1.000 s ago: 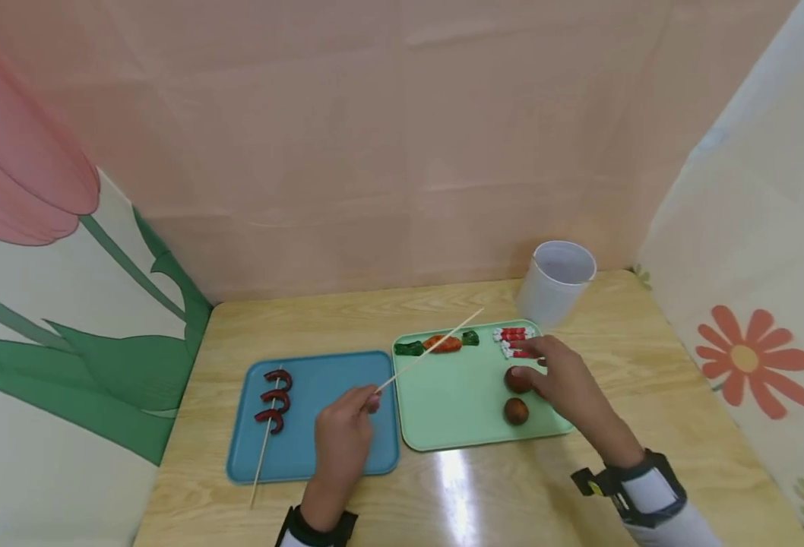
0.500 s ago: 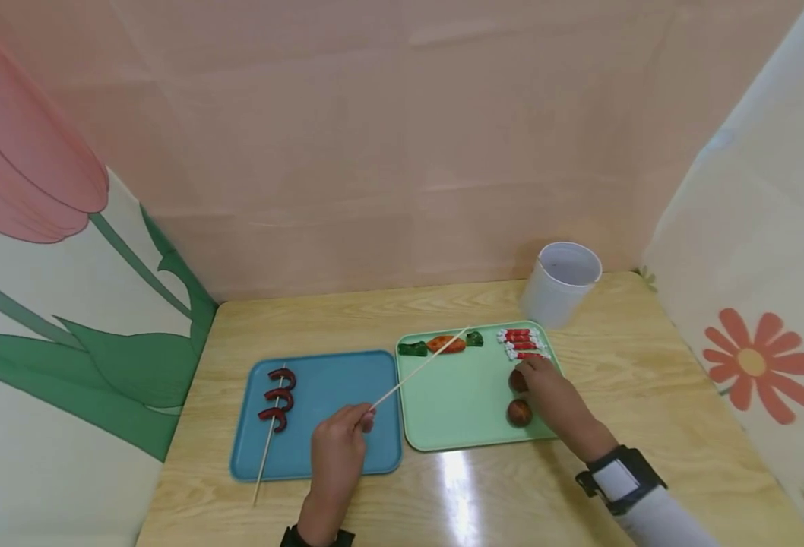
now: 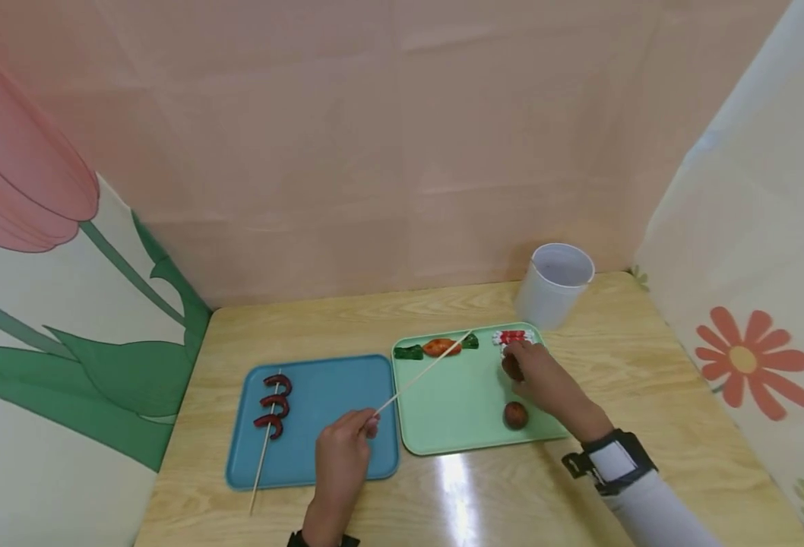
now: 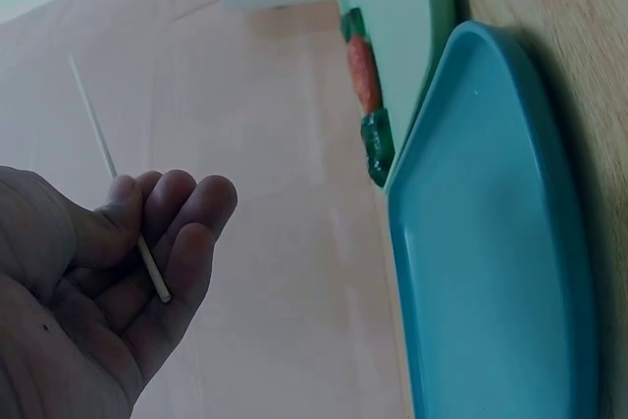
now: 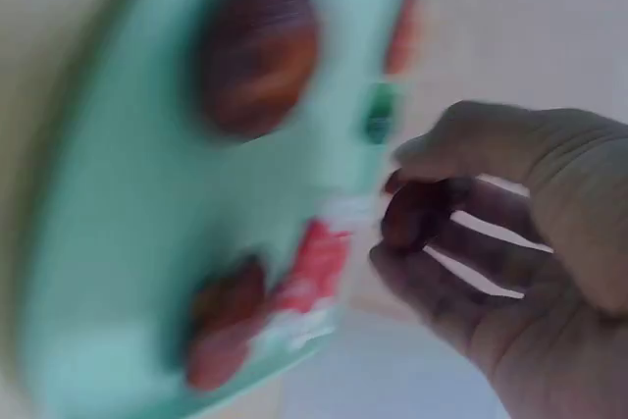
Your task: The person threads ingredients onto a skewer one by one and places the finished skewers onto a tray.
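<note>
My left hand (image 3: 343, 456) pinches a thin wooden skewer (image 3: 424, 373) near its lower end. The bare skewer slants up and to the right across the edge of the green tray (image 3: 443, 403). In the left wrist view the skewer's blunt end (image 4: 162, 291) shows below the thumb. Over the tray's right side, my right hand (image 3: 552, 384) grips a brown ball (image 5: 417, 218) between thumb and fingers. A second brown ball (image 3: 515, 415) lies on the tray nearer the front. Red-and-white pieces (image 3: 511, 336) lie at the tray's back right, partly hidden by the right hand.
On the blue tray (image 3: 333, 372), three curved dark red pieces (image 3: 275, 404) sit threaded on another skewer (image 3: 260, 471), whose end overhangs the front. An orange piece with green ends (image 3: 441, 347) lies along the green tray's back. A white cup (image 3: 554, 296) stands behind it.
My right hand has come down onto the rear brown ball, taken hold of it and shifted slightly left and back. My left hand keeps its pinch on the skewer, whose tip has dipped.
</note>
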A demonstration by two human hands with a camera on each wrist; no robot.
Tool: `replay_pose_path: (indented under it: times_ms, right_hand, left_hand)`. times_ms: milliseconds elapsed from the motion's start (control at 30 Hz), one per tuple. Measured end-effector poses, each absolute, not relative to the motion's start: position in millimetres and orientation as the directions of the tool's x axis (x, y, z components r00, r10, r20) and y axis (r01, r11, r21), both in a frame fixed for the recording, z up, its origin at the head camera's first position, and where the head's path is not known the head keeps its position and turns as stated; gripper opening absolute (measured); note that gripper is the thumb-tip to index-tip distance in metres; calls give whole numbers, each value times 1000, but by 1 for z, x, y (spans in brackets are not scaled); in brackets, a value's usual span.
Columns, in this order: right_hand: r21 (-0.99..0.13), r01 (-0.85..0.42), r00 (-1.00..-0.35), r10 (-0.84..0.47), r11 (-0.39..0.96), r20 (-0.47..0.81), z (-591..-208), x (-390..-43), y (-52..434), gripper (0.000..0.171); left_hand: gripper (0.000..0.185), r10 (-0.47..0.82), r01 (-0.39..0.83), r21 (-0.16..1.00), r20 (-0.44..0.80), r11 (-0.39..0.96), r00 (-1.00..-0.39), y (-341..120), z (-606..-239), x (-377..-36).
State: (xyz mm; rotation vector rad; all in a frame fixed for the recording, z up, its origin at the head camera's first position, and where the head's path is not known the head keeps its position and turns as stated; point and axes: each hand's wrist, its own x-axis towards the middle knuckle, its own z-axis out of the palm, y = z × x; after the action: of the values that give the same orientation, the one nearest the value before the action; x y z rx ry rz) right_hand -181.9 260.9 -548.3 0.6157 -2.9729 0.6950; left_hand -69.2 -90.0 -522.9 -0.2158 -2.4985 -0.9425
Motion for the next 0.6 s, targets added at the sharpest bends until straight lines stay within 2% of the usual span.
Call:
replay_pose_path:
  times_ms: [67, 167, 267, 400, 600]
  right_hand:
    - [-581, -316, -943, -318, 750, 102, -530, -183, 258, 49]
    - [-806, -200, -966, -251, 558, 66, -500, -180, 251, 55]
    - [-930, -133, -971, -235, 344, 52, -472, -172, 243, 54]
    - [-988, -109, -958, -278, 113, 74, -448, -163, 235, 50]
    - [-996, -76, -938, -335, -51, 88, -437, -156, 225, 47]
  left_hand:
    - [16, -14, 303, 587, 472, 751, -882, -89, -523, -69]
    - [17, -3, 318, 586, 481, 746, -877, -89, -524, -69]
    - [18, 10, 334, 583, 487, 740, -873, -88, -523, -68]
    - [17, 15, 352, 578, 506, 736, -863, -87, -521, -67]
    - [21, 6, 382, 574, 548, 725, -836, -86, -518, -65]
